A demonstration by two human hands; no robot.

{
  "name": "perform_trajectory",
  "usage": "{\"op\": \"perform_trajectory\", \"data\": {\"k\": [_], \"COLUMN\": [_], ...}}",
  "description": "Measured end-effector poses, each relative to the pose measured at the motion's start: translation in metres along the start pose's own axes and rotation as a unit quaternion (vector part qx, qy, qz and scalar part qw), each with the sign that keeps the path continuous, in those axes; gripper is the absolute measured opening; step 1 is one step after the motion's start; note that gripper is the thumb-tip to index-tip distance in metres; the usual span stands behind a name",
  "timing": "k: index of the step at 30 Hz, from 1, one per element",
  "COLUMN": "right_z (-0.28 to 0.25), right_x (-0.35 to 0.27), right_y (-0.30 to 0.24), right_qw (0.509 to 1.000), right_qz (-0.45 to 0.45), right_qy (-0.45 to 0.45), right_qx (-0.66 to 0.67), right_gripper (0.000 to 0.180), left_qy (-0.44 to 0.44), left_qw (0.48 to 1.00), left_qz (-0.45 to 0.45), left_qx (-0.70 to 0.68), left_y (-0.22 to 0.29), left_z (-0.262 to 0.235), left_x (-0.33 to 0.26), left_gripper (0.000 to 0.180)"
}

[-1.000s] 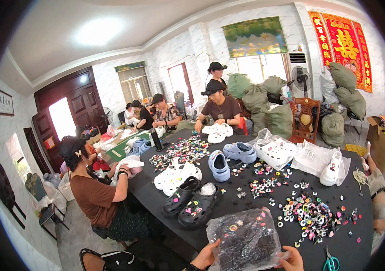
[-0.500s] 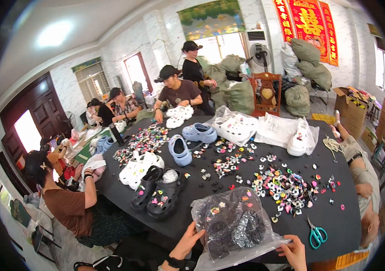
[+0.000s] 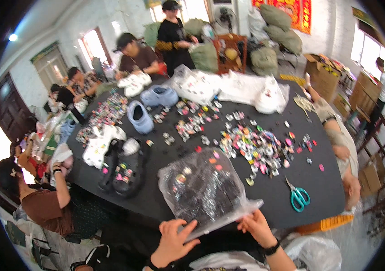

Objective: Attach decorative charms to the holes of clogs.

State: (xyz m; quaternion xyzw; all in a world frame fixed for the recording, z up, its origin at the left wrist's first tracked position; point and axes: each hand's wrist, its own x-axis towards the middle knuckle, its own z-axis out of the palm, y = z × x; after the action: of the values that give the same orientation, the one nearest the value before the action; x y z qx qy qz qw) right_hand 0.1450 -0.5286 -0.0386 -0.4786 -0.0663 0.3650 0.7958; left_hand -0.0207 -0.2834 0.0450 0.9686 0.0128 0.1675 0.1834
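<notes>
A clear bag [image 3: 252,206] with dark clogs [image 3: 184,192] inside lies at the near edge of the table [image 3: 264,212], its open end toward the wearer. The left hand [image 3: 174,240] is at its lower left edge, forefinger on the plastic and thumb set apart from it, the fingers spread rather than closed. The right hand [image 3: 256,228] pinches the lower right corner between thumb and fingertips. Colourful charms show on the clogs through the plastic; any print on the bag cannot be made out. Just beyond it lies a heap of charms [image 3: 255,147], with teal scissors [image 3: 298,198] to the right, blades pointing away. Left of the bag stand black clogs [image 3: 129,174] bearing charms, then white clogs [image 3: 102,147]; blue clogs [image 3: 141,118] sit farther back. A white bag [image 3: 240,86] lies near the far edge, any marking on it blurred. On the far wall, a red banner [image 3: 294,19] carries gold decoration, cut off by the upper edge and too blurred to read.
</notes>
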Motion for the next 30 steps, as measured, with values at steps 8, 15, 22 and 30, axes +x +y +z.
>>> {"op": "perform_trajectory", "data": {"k": [8, 15, 22, 30], "right_z": [0.001, -0.016, 0.035, 0.076], "right_x": [0.002, -0.007, -0.003, 0.011], "right_y": [-0.002, -0.001, -0.009, 0.024], "right_qw": [0.997, 0.994, 0.949, 0.940], "right_qz": [-0.059, -0.099, 0.125, 0.221], "right_qy": [0.056, 0.051, -0.234, -0.239], "right_qx": [0.013, -0.019, -0.169, -0.101], "right_gripper": [0.029, 0.019, 0.038, 0.033], "left_qy": [0.067, 0.069, 0.081, 0.088], "left_qw": [0.997, 0.996, 0.994, 0.993], "left_qz": [0.036, 0.050, 0.059, 0.033], "left_qx": [-0.023, -0.030, -0.046, -0.073], "left_y": [-0.010, -0.005, -0.002, -0.003], "left_z": [0.012, 0.008, 0.010, 0.012], "left_x": [-0.003, -0.006, -0.013, -0.020], "left_gripper": [0.032, 0.030, 0.030, 0.032]}}
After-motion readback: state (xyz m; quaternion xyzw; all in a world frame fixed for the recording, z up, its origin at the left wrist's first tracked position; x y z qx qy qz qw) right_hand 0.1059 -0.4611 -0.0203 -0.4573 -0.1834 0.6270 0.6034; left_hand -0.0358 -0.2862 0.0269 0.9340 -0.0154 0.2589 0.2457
